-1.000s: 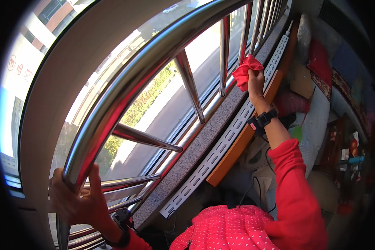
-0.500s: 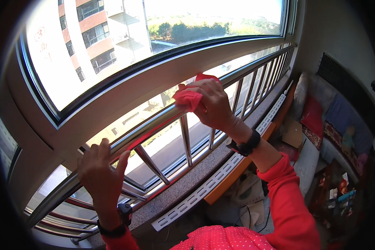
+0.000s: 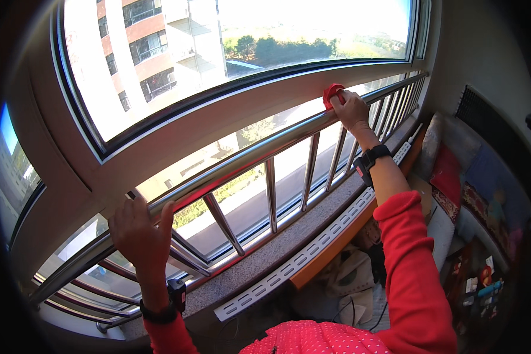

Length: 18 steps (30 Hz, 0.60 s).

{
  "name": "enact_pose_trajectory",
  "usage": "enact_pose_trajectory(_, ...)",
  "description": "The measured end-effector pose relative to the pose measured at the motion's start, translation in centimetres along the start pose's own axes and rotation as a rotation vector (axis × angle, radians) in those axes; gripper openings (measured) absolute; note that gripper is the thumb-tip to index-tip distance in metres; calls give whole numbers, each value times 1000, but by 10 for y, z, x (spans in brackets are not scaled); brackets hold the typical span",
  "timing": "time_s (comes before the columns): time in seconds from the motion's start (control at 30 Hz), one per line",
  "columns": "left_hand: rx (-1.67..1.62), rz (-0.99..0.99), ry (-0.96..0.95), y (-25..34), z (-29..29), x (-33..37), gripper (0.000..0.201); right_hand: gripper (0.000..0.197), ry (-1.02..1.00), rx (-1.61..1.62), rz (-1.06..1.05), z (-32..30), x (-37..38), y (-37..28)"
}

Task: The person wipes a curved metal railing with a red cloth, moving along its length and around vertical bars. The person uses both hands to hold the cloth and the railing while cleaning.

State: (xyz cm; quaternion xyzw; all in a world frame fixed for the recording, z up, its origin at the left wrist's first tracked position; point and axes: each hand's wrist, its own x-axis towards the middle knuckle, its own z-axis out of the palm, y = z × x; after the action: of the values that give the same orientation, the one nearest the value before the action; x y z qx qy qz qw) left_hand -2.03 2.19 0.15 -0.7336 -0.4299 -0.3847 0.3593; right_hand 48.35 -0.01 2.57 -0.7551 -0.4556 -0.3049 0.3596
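Observation:
A shiny metal handrail (image 3: 248,158) runs diagonally in front of the window, held up by several metal bars (image 3: 271,194). My right hand (image 3: 354,112) is closed around a crumpled red cloth (image 3: 333,97), which lies against the top of the rail towards its far right part. Nearer, on the left, my left hand (image 3: 140,236) grips the same rail. Its fingers reach over the far side, partly hidden, and its thumb lies along the rail. A dark band with a small device sits on each wrist.
Behind the rail is the window frame (image 3: 189,134), with buildings and trees outside. Below run a speckled stone sill (image 3: 248,280), a white slotted strip (image 3: 295,265) and an orange board (image 3: 331,251). A red cushion (image 3: 445,177) and small items (image 3: 487,286) are at the right.
My right hand has slid the red cloth along the rail, away from me and to the right, with that arm stretched further. The left hand keeps its place on the rail.

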Motion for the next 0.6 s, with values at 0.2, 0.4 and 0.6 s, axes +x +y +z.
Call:
enact_pose_trajectory(0.2, 69, 50, 112, -2, 3, 0, 56, 40, 23, 17, -50, -4, -16, -30)
enact_pose_trajectory(0.4, -9, 25, 122, -2, 2, 1, 58, 33, 5, 169, -316, -15, -61, -125)
enact_pose_trajectory(0.6, -112, 13, -16, -3, -11, -6, 62, 31, -12, 385, -522, -37, -108, -245)
